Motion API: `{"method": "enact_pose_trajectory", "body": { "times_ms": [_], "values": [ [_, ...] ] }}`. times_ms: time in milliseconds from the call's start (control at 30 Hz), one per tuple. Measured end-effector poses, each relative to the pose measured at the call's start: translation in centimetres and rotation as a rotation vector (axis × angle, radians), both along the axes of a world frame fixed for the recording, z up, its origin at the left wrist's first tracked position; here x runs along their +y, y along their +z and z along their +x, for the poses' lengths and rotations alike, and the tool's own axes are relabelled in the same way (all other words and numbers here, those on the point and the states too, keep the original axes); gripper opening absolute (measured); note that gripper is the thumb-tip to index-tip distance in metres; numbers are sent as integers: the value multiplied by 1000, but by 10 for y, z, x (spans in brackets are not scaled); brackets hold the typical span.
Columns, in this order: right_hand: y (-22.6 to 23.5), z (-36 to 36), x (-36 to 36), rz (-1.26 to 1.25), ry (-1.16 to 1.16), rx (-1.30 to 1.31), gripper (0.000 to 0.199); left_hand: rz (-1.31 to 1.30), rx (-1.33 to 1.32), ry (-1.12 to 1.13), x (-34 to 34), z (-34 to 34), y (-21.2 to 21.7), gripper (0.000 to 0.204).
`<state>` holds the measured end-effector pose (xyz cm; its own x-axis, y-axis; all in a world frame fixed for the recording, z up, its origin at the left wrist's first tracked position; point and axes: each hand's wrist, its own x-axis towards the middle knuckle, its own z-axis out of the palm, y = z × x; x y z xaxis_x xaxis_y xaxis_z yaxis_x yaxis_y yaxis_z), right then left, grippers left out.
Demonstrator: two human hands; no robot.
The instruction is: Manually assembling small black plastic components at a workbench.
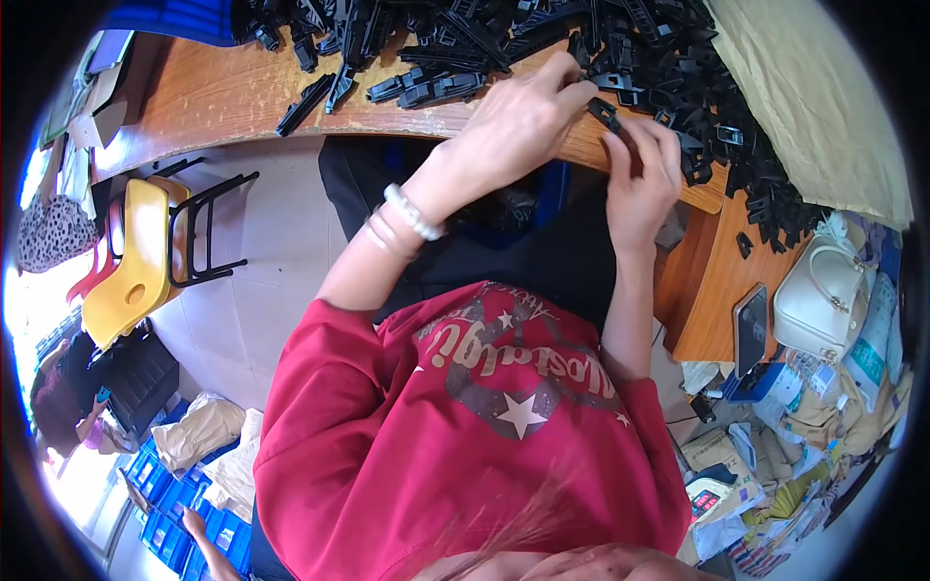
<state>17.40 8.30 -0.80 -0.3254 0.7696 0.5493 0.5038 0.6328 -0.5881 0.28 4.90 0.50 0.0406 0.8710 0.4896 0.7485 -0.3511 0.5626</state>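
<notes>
At the edge of a wooden counter (223, 97), a worker's left hand (518, 121) and right hand (641, 174) pinch one small black plastic clip (604, 113) between fingertips (both grips closed on it); the large heap of clips (542, 39) suggests much remains.

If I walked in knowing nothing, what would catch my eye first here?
Most likely the big heap of black plastic clips spread across the far side of the wooden table. At the table's near edge, the left hand and right hand meet on one small black clip, pinched between them. Off to the left, a bright yellow chair stands out against the pale floor.
</notes>
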Motion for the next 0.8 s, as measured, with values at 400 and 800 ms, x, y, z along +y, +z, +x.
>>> {"method": "enact_pose_trajectory", "body": {
  "times_ms": [400, 800],
  "values": [
    [6, -2, -1, -505, 68, 368, 26, 74, 131, 81, -24, 3, -16, 29],
    [13, 18, -4, -494, 13, 202, 22, 205, 26, 182, -41, 14, -23, 23]
  ]
}}
